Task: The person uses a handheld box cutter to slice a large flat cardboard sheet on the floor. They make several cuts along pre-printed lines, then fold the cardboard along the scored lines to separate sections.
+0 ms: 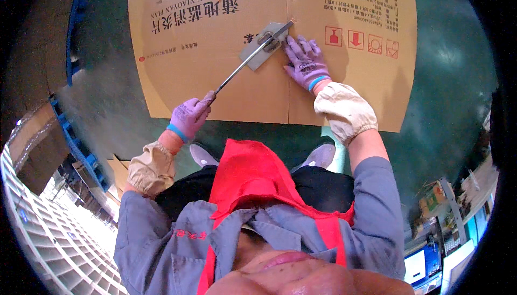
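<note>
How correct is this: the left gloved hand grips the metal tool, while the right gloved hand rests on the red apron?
You misplaced the right hand: the head view shows it resting on the cardboard. The left hand does grip the metal tool.

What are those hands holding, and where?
The left hand holds a tool by its handle's near end. The right hand grips nothing; it rests on cardboard.
</note>
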{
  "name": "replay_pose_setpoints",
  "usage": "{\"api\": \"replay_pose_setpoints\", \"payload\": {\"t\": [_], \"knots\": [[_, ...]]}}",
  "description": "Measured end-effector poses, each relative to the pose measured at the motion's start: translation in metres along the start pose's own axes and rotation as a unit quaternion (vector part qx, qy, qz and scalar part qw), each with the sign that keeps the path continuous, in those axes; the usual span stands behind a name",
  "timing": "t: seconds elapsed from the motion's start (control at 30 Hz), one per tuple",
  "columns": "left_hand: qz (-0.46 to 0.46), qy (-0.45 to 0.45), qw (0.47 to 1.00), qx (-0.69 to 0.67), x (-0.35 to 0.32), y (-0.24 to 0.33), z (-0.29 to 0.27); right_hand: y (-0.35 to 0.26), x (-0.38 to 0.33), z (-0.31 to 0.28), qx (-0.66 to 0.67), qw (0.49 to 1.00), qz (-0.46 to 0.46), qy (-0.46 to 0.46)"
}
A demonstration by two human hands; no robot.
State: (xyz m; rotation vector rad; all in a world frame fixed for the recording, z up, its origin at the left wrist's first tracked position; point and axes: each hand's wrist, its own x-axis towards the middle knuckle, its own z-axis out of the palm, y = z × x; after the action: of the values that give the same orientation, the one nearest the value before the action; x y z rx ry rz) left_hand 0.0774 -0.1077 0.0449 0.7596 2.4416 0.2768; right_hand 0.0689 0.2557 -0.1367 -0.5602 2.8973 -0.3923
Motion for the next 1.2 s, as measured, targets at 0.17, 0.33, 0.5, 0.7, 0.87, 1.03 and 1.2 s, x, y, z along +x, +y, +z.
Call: {"api": "replay_pose_setpoints", "payload": {"t": [0.17, 0.33, 0.5, 0.7, 0.87, 1.03, 1.2], "knots": [[-0.001, 0.002, 0.998, -0.055, 0.001, -0.002, -0.001, 0.0, 0.0, -0.004, 0.003, 1.0, -0.001, -0.004], [0.042, 0.049, 0.997, -0.043, 0.004, -0.024, 0.019, -0.002, -0.001, -0.007, -0.007, 1.0, 0.002, -0.021], [0.052, 0.054, 0.996, -0.037, 0.004, -0.029, 0.022, -0.001, -0.002, -0.003, -0.01, 1.0, -0.004, 0.003], [0.017, 0.027, 0.999, -0.033, 0.002, -0.003, 0.0, -0.003, -0.004, 0.0, 0.002, 1.0, 0.005, 0.015], [0.033, 0.056, 0.997, -0.041, 0.002, -0.034, 0.025, -0.001, 0.0, -0.002, -0.016, 1.0, -0.009, -0.006], [0.027, 0.03, 0.999, -0.032, 0.004, -0.018, 0.009, -0.003, -0.001, -0.003, -0.011, 1.0, -0.003, 0.029], [-0.013, -0.026, 1.0, -0.007, 0.008, -0.007, -0.002, -0.002, -0.002, 0.0, 0.003, 1.0, 0.01, 0.003]]}}
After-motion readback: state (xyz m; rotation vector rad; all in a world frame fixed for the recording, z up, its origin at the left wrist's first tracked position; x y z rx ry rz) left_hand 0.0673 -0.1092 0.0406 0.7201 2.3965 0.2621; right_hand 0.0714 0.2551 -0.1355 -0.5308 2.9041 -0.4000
